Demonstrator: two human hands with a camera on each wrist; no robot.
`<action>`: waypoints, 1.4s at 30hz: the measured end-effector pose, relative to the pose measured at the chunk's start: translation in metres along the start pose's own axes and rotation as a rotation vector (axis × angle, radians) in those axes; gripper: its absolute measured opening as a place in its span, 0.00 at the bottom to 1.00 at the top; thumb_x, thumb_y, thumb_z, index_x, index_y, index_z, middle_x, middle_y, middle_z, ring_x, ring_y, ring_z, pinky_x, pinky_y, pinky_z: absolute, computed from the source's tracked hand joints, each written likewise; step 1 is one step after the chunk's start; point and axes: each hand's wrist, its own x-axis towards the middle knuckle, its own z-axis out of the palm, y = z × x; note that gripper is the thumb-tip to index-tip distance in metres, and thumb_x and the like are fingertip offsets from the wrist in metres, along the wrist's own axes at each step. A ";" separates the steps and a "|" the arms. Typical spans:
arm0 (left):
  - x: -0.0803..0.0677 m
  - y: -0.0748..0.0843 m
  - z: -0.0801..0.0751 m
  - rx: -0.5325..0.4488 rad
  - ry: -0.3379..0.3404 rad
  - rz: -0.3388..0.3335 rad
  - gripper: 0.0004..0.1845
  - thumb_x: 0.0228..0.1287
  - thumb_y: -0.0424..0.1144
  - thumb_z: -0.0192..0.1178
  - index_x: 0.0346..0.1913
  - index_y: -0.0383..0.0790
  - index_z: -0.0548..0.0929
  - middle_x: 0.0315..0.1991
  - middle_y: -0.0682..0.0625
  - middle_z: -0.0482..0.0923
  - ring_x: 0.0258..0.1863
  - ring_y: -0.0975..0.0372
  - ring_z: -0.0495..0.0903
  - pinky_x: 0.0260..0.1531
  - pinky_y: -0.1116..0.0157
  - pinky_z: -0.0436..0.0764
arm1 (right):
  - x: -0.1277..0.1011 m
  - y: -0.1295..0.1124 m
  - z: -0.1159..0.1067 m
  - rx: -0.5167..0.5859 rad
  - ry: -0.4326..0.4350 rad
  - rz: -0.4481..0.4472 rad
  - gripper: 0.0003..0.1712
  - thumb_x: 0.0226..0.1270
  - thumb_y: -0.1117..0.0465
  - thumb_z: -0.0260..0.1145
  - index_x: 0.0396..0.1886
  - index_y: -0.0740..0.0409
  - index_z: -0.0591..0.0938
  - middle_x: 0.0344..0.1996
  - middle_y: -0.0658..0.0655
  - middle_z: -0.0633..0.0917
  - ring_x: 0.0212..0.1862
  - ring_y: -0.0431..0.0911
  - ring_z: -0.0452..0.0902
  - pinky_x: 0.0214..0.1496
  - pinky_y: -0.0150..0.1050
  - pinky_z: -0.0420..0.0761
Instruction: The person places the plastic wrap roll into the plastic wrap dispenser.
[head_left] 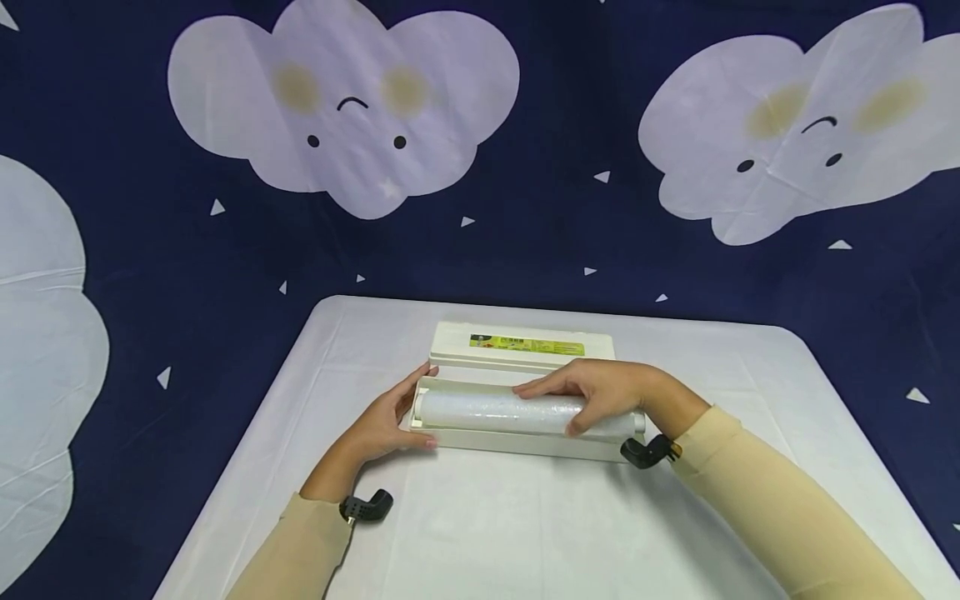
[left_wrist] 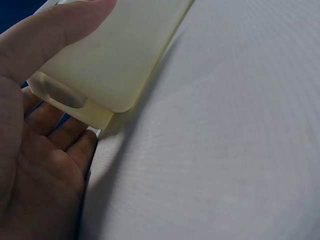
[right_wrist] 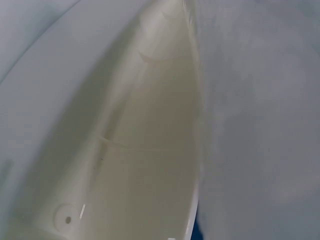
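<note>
A long cream plastic box (head_left: 525, 444) lies open on the table, with a white roll of cling film (head_left: 480, 410) along its top. At the box's left end is my left hand (head_left: 381, 423), gripping it with the thumb on the near wall and the fingers behind the end. My right hand (head_left: 611, 390) holds the roll toward its right end, thumb on the near side and fingers across the top. In the left wrist view the thumb (left_wrist: 65, 27) presses the box wall (left_wrist: 125, 55). The right wrist view looks into the cream box interior (right_wrist: 150, 175); no fingers show there.
Just behind the box lies its cream lid (head_left: 450, 337) with a yellow-green label (head_left: 528, 344). White cloth covers the table (head_left: 480, 533). A dark blue curtain with clouds (head_left: 540, 225) hangs beyond the far edge.
</note>
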 end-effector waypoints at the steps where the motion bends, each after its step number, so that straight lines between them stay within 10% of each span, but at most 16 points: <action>1: 0.000 0.000 0.000 0.003 0.002 -0.002 0.69 0.41 0.28 0.87 0.86 0.42 0.54 0.81 0.50 0.59 0.80 0.56 0.56 0.74 0.72 0.57 | 0.000 0.000 -0.001 0.000 -0.002 0.002 0.49 0.55 0.72 0.78 0.79 0.51 0.73 0.76 0.46 0.70 0.75 0.47 0.65 0.73 0.37 0.69; 42: -0.001 0.001 0.002 0.023 0.012 -0.001 0.69 0.41 0.28 0.87 0.86 0.42 0.53 0.81 0.51 0.59 0.80 0.57 0.55 0.75 0.69 0.56 | -0.001 0.016 0.004 0.053 -0.005 0.057 0.49 0.57 0.73 0.80 0.78 0.48 0.74 0.76 0.38 0.69 0.79 0.42 0.58 0.78 0.38 0.62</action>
